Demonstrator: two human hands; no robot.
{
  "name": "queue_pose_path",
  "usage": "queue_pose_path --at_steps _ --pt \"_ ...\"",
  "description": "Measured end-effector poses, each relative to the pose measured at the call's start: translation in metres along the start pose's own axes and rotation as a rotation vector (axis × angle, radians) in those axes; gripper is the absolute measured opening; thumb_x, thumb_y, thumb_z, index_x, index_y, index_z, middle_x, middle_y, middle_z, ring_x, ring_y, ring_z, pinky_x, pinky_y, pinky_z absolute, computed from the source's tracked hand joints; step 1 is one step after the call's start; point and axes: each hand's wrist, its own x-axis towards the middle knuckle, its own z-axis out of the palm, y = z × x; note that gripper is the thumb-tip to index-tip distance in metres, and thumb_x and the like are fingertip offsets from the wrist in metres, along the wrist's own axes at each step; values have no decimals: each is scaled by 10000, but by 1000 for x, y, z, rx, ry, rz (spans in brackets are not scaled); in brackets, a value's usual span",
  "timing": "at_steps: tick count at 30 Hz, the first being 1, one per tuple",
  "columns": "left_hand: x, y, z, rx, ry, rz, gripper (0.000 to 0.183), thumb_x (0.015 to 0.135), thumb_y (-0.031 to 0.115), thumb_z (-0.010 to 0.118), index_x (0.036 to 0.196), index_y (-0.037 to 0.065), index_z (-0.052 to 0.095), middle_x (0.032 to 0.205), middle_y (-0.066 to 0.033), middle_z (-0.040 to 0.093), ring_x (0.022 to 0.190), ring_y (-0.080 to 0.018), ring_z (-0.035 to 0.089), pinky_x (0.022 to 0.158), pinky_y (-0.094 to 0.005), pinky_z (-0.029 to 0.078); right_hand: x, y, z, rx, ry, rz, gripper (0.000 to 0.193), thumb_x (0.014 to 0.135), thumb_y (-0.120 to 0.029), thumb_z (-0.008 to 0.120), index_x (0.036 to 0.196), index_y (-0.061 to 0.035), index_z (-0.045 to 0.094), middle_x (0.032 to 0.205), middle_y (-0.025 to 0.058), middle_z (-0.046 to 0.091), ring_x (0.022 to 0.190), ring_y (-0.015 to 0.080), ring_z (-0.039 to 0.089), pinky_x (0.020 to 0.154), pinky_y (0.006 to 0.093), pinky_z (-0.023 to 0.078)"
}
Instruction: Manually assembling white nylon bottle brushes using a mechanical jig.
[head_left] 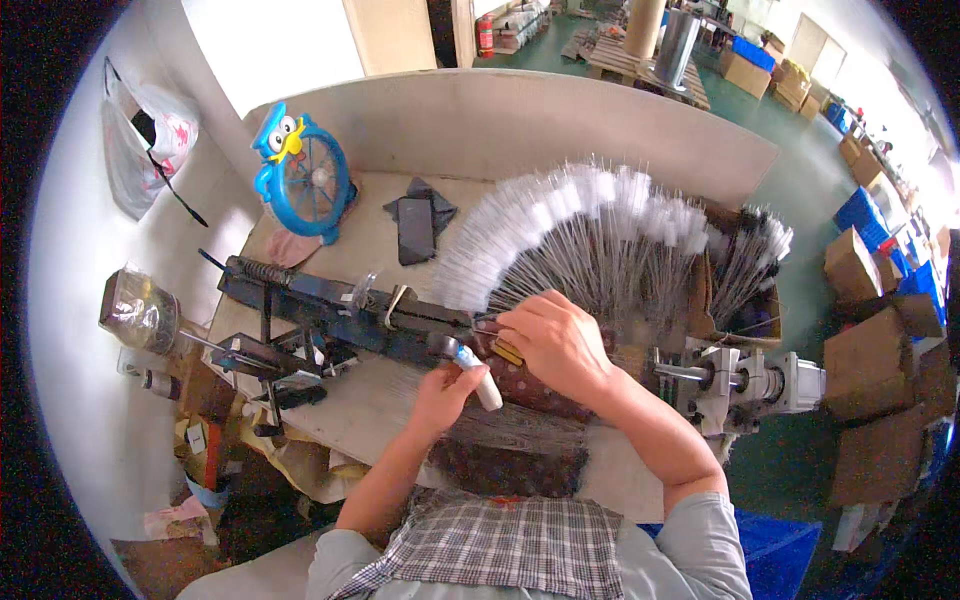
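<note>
My left hand (445, 397) is closed around a tool with a white handle (488, 391) and a dark round end, just in front of a long black bench fixture (385, 330). My right hand (555, 345) is bent over the fixture's right end, fingers pinched together near thin wires; what lies between the fingertips is hidden. Below those fingers shows a small yellow piece (508, 352). Behind my right hand a wide fan of thin wire brushes with white bristle heads (580, 215) spreads over the table. A dark red spotted cloth (535, 388) lies under that hand.
On the table stand a blue cartoon-shaped fan (310, 185) and a black phone (415, 230). A metal motor unit (750, 380) sits at the right edge, with a cardboard box (740, 325) of more wire brushes behind it. A low partition (430, 125) borders the back.
</note>
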Motion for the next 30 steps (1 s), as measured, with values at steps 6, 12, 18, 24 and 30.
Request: queue_pose_path --at_steps 6,12,18,24,30 --pt "-3 -10 33 -248 50 -112 225 800 63 569 1009 22 495 674 -44 576 627 -170 593 565 -336 506 -66 13 21 165 -312 98 254 696 -40 580 951 -43 581 839 111 616 755 302 605 654 394 502" --pt "7 -10 1 423 20 26 249 704 171 721 805 49 529 736 -82 599 587 -147 566 525 -293 464 -55 34 83 -44 -199 108 224 720 -56 547 944 -45 536 819 100 528 803 280 594 619 394 516" --pt "-15 7 -46 -138 263 -249 402 799 395 650 971 40 574 905 -113 625 796 -181 618 687 -318 502 -64 21 41 42 -329 98 55 772 -119 560 798 -75 540 774 96 521 774 294 588 628 391 511" --pt "-42 -21 -147 -669 602 -372 248 823 314 643 908 87 591 792 -12 589 672 -134 574 602 -274 490 -60 17 38 185 -349 127 99 777 -88 572 863 -39 563 814 135 548 797 323 579 696 409 494" --pt "-38 -30 -160 -733 580 -282 179 808 246 659 857 80 610 717 5 571 652 -119 562 579 -252 470 -53 11 24 214 -350 127 172 776 -36 564 948 -41 579 852 149 560 798 348 571 697 416 491"
